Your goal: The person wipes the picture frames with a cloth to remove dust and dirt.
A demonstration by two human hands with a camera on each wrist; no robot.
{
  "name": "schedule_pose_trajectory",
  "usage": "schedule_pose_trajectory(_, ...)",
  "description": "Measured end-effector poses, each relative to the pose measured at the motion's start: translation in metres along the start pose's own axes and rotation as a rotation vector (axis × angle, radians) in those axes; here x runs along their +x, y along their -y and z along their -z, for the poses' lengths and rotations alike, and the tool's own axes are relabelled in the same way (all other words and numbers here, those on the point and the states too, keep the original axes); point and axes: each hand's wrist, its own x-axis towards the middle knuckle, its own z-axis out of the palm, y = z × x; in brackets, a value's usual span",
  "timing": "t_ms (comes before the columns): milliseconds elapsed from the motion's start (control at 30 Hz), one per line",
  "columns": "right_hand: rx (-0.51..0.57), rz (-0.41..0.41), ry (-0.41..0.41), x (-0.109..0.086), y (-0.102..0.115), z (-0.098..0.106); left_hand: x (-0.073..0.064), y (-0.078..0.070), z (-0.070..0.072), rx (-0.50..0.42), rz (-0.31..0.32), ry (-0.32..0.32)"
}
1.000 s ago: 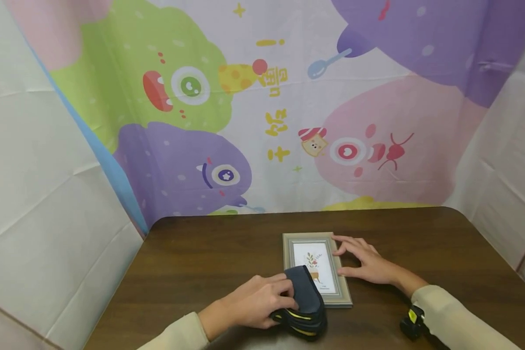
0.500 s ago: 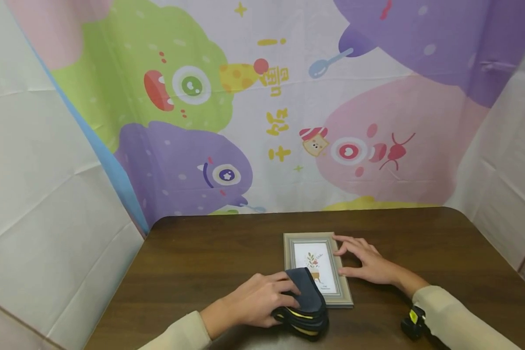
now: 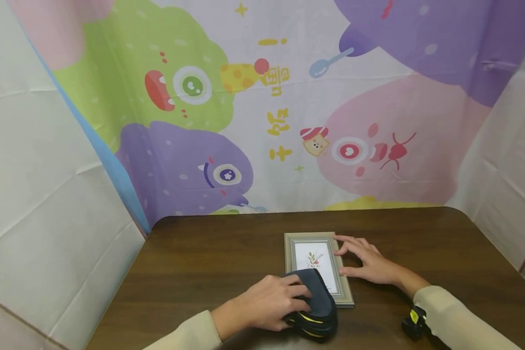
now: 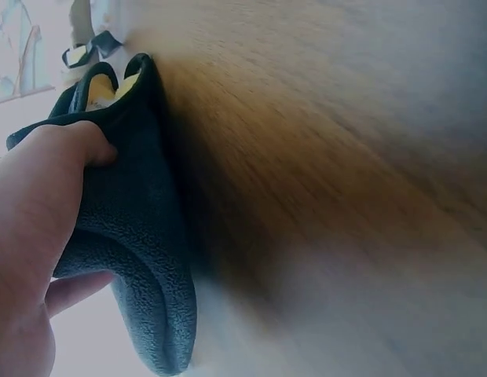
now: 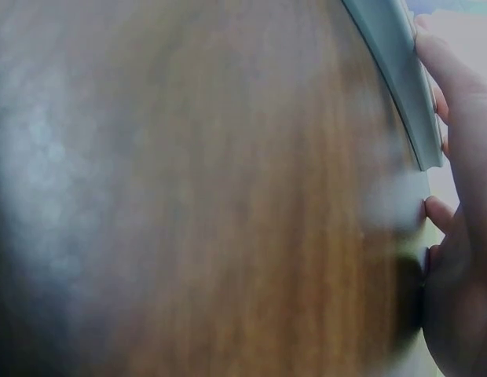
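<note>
A picture frame (image 3: 346,291) with a plant print lies face up on the table, its lower left part covered from view. Over that part my left hand (image 3: 273,301) grips a thick, folded dark cloth (image 3: 321,291) with black edging and yellow inside. In the left wrist view the thumb presses on the fleecy dark cloth (image 4: 133,188), whose folded layers open at the top. My right hand (image 3: 367,262) rests at the frame's right edge, fingertips and thumb touching it. The right wrist view shows the frame's side (image 5: 397,71) beside those fingers.
The brown wooden table (image 3: 201,257) runs back to a cartoon-print curtain (image 3: 280,184). Pale sheets hang at the left (image 3: 61,194) and right (image 3: 507,170). A small black device (image 3: 413,323) is at the right wrist.
My left hand has moved slightly right with the folded cloth, which now hides more of the print's lower part. The right hand and the frame stay in place.
</note>
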Motion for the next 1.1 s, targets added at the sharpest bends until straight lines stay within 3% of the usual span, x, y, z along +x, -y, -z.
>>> schedule_pose_trajectory(567, 0.019, 0.01, 0.011, 0.0, -0.001, 0.0, 0.04, -0.012, 0.0, 0.005, -0.064, 0.098)
schedule_pose_trajectory(833, 0.009, 0.017, 0.012, -0.001, 0.001, 0.002, 0.053, -0.015, -0.003, -0.031, -0.051, 0.107)
schedule_pose_trajectory(1100, 0.003, 0.023, 0.012, -0.002, 0.003, 0.002, 0.064, -0.021, -0.004, 0.008, -0.031, 0.1)
